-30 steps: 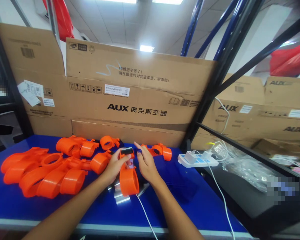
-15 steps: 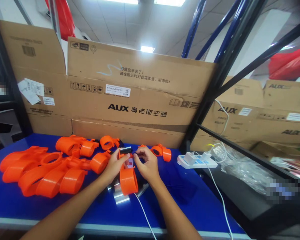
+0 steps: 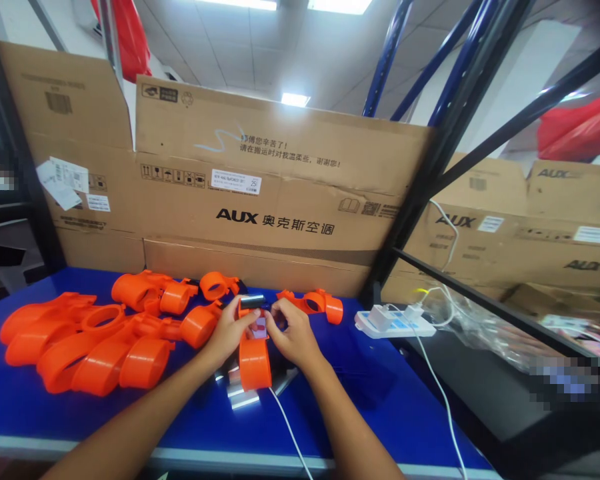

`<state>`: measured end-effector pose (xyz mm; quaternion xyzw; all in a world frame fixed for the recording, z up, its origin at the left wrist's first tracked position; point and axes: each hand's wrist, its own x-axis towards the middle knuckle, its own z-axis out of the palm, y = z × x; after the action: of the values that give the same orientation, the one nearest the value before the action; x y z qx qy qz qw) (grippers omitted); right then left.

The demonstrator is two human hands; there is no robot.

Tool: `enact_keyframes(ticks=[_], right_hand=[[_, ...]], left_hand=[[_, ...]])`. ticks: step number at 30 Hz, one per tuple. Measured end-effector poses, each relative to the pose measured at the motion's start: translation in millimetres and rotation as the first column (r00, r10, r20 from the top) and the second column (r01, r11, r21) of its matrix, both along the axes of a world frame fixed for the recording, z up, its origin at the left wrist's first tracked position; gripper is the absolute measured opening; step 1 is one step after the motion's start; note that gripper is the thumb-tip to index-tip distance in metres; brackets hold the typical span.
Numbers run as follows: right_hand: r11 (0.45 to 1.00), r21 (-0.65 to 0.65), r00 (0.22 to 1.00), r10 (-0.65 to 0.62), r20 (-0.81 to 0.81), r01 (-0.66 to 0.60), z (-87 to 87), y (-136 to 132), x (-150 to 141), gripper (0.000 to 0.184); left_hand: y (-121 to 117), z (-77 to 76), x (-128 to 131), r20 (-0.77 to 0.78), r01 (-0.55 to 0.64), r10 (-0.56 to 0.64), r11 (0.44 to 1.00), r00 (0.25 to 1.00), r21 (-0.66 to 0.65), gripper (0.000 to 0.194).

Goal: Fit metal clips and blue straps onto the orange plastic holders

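Note:
An orange plastic tape dispenser is held up above the blue table, its wide ring hanging toward me. Across its far end runs a dark bar with a toothed edge. My left hand is closed around the left side of this end, thumb on top. On the opposite side my right hand has its fingers pinched together at a small dark blue piece beside the bar. The fingers partly hide that piece, so its kind cannot be made out. A pale, pinkish patch shows between the hands.
Several orange dispensers crowd the table's left side, with more behind my hands. Shiny strips and a white cable lie beneath the held one. A white power strip sits at right. Cardboard walls the back, beside a black post.
The held dispenser's ring has swung slightly left and turned more upright. My right hand has shifted a little to the left and down, its fingers still at the dark end.

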<state>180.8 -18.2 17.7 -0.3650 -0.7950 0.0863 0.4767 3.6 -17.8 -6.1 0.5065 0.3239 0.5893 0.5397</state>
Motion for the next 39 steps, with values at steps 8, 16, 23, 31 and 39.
enact_keyframes(ticks=[8, 16, 23, 31, 39], right_hand=[[0.999, 0.039, 0.995, 0.018, 0.097, -0.022, 5.8, -3.4, 3.8, 0.019], [0.997, 0.02, 0.989, 0.075, 0.131, -0.079, 10.2, -4.2, 7.5, 0.021], [0.997, 0.003, 0.991, 0.079, 0.11, -0.08, 9.5, -4.6, 6.0, 0.02], [0.989, -0.028, 0.989, 0.147, 0.016, -0.146, 10.5, -6.4, 9.2, 0.014], [0.966, -0.19, 0.902, 0.08, -0.425, -0.175, 7.5, 4.9, 4.9, 0.021]], left_hand=[[3.0, -4.1, -1.4, -0.011, 0.033, -0.033, 0.999, 0.999, 0.007, 0.037], [0.5, -0.7, -0.9, 0.01, 0.074, -0.074, 0.997, 0.997, 0.003, 0.038], [-0.8, 2.7, -0.8, 0.024, 0.079, -0.079, 0.997, 0.997, 0.0, 0.038], [-3.2, 3.2, 1.9, 0.098, 0.131, -0.126, 0.99, 0.987, -0.043, 0.041], [-5.1, 2.6, -0.8, 0.194, 0.29, -0.262, 0.948, 0.945, -0.133, 0.064]])
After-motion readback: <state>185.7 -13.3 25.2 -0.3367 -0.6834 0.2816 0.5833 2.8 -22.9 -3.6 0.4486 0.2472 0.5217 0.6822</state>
